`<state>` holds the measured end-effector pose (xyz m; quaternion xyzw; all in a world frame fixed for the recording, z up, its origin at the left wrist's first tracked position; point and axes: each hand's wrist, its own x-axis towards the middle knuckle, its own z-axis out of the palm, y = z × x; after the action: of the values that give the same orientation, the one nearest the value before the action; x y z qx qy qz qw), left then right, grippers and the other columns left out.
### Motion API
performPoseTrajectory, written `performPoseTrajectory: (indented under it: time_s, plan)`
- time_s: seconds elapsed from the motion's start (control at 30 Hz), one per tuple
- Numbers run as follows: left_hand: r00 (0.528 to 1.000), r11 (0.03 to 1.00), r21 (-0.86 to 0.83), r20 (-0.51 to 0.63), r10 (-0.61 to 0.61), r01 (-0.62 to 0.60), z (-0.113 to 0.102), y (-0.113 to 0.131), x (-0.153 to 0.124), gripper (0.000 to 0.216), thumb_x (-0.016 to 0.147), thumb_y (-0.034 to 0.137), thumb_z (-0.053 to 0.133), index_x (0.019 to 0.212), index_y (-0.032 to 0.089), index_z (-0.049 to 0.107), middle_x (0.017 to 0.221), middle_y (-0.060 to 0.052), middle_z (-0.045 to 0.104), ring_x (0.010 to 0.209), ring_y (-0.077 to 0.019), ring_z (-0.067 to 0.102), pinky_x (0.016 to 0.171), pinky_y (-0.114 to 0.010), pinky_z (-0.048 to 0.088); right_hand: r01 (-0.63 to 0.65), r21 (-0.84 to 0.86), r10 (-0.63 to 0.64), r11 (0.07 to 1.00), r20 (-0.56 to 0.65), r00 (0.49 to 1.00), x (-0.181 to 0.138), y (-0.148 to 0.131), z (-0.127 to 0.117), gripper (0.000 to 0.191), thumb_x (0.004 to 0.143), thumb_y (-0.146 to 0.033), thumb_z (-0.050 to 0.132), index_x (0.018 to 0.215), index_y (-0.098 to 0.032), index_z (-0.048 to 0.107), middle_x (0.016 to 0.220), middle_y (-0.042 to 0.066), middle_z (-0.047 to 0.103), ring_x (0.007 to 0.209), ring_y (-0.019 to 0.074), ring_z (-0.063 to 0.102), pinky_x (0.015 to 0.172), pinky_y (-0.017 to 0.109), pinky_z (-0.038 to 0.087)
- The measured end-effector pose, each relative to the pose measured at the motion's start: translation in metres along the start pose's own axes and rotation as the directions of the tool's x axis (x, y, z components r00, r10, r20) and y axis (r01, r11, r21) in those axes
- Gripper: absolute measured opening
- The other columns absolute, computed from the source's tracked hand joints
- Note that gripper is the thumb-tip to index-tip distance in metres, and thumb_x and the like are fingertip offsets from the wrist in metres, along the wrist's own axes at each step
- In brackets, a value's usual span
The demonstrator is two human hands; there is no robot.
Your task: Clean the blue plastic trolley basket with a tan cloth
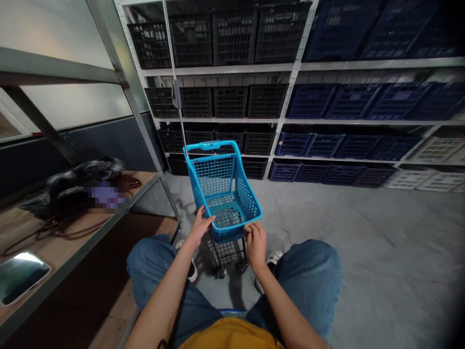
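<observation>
A small bright-blue shopping cart (232, 201) with lattice walls stands upright on the floor between my knees, its handle on the far side. My left hand (199, 228) cups its near left corner, thumb on the rim and fingers along the outer side. At the near right corner, my right hand (256, 242) has its fingers curled against the rim. A small beige piece (250, 226), perhaps cloth, shows under those fingers. A thin metal pole (173, 58) rises from beside the cart's handle. No goods show in the basket.
Shelves along the back carry black crates (232, 102), blue crates (312, 101) and white crates (410, 178). At left, a metal-framed wooden bench (145, 182) bears a dark plaid cloth (87, 174), a blurred-out item and a phone (23, 276). Grey concrete floor (366, 232) lies to the right.
</observation>
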<state>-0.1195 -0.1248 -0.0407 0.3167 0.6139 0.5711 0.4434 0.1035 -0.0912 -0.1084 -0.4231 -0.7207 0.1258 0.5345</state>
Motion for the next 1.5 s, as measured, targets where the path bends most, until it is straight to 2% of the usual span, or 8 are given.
performPoseTrajectory:
  time_s: [0.23, 0.4, 0.47, 0.67, 0.83, 1.0, 1.27, 1.5]
  plan:
    - [0.999, 0.999, -0.031, -0.011, 0.04, -0.041, 0.005, 0.0, 0.001, 0.079, 0.074, 0.033, 0.076, 0.141, 0.027, 0.036, 0.152, -0.011, 0.035, 0.114, -0.0204, 0.059, 0.095, -0.032, 0.049, 0.223, 0.158, -0.262, 0.962, 0.295, 0.919, -0.019, -0.05, 0.021, 0.034, 0.092, -0.016, 0.042, 0.12, -0.024, 0.06, 0.113, 0.008, 0.06, 0.108, 0.0219, 0.054, 0.094, 0.039, 0.047]
    - [1.0, 0.999, -0.038, 0.006, 0.009, -0.008, 0.003, -0.002, 0.003, 0.081, 0.073, 0.037, 0.077, 0.141, 0.028, 0.034, 0.154, -0.012, 0.031, 0.111, -0.0201, 0.06, 0.09, -0.031, 0.051, 0.165, 0.011, -0.165, 0.986, 0.105, 0.981, -0.002, -0.031, -0.006, 0.035, 0.092, -0.017, 0.044, 0.125, -0.023, 0.057, 0.119, 0.011, 0.058, 0.11, 0.0234, 0.054, 0.094, 0.043, 0.046]
    - [1.0, 0.999, -0.03, -0.001, 0.01, -0.01, 0.003, -0.004, 0.003, 0.08, 0.073, 0.037, 0.077, 0.141, 0.028, 0.035, 0.154, -0.012, 0.031, 0.111, -0.0201, 0.06, 0.09, -0.031, 0.051, 0.209, -0.013, -0.205, 0.978, 0.131, 0.97, 0.002, -0.036, -0.001, 0.033, 0.091, -0.016, 0.045, 0.121, -0.023, 0.059, 0.119, 0.01, 0.059, 0.113, 0.0239, 0.053, 0.097, 0.045, 0.043]
    - [0.999, 1.0, -0.008, -0.035, 0.03, -0.03, -0.001, -0.007, 0.005, 0.077, 0.072, 0.035, 0.078, 0.138, 0.03, 0.04, 0.151, -0.011, 0.036, 0.115, -0.0209, 0.058, 0.095, -0.034, 0.049, 0.397, 0.003, -0.376, 0.918, 0.326, 0.867, 0.008, -0.061, 0.033, 0.031, 0.093, -0.014, 0.044, 0.118, -0.024, 0.059, 0.116, 0.007, 0.063, 0.109, 0.0222, 0.054, 0.099, 0.045, 0.039]
    - [1.0, 0.999, -0.03, 0.014, -0.017, 0.018, -0.008, -0.004, 0.003, 0.079, 0.071, 0.042, 0.078, 0.138, 0.032, 0.038, 0.154, -0.011, 0.032, 0.113, -0.0227, 0.059, 0.085, -0.032, 0.052, 0.519, 0.051, -0.49, 0.853, 0.418, 0.765, 0.029, -0.022, 0.003, 0.029, 0.092, -0.015, 0.046, 0.118, -0.023, 0.057, 0.115, 0.009, 0.063, 0.107, 0.0215, 0.055, 0.095, 0.043, 0.042]
    - [0.999, 0.999, -0.037, 0.006, -0.032, 0.032, -0.005, -0.003, 0.002, 0.078, 0.07, 0.043, 0.077, 0.137, 0.033, 0.038, 0.155, -0.009, 0.03, 0.115, -0.0234, 0.057, 0.081, -0.03, 0.052, 0.48, 0.012, -0.437, 0.877, 0.434, 0.788, 0.029, -0.012, -0.017, 0.035, 0.089, -0.022, 0.05, 0.124, -0.018, 0.051, 0.13, 0.013, 0.054, 0.122, 0.0266, 0.046, 0.105, 0.053, 0.033]
    - [0.998, 0.999, -0.028, -0.052, 0.036, -0.037, -0.005, -0.003, 0.003, 0.072, 0.071, 0.032, 0.076, 0.134, 0.027, 0.044, 0.147, -0.01, 0.042, 0.113, -0.0207, 0.058, 0.087, -0.03, 0.05, 0.46, -0.089, -0.372, 0.883, 0.463, 0.805, 0.006, -0.07, 0.049, 0.032, 0.082, -0.015, 0.052, 0.114, -0.019, 0.055, 0.115, 0.012, 0.059, 0.104, 0.0254, 0.049, 0.094, 0.043, 0.038]
    - [0.999, 0.999, -0.028, -0.047, 0.027, -0.028, -0.001, -0.006, 0.004, 0.072, 0.071, 0.033, 0.076, 0.134, 0.028, 0.041, 0.148, -0.011, 0.041, 0.099, -0.0185, 0.064, 0.075, -0.029, 0.054, 0.354, -0.289, -0.228, 0.889, 0.392, 0.891, 0.042, -0.013, -0.012, 0.019, 0.084, -0.014, 0.049, 0.101, -0.017, 0.056, 0.092, 0.007, 0.061, 0.093, 0.0225, 0.051, 0.098, 0.04, 0.031]
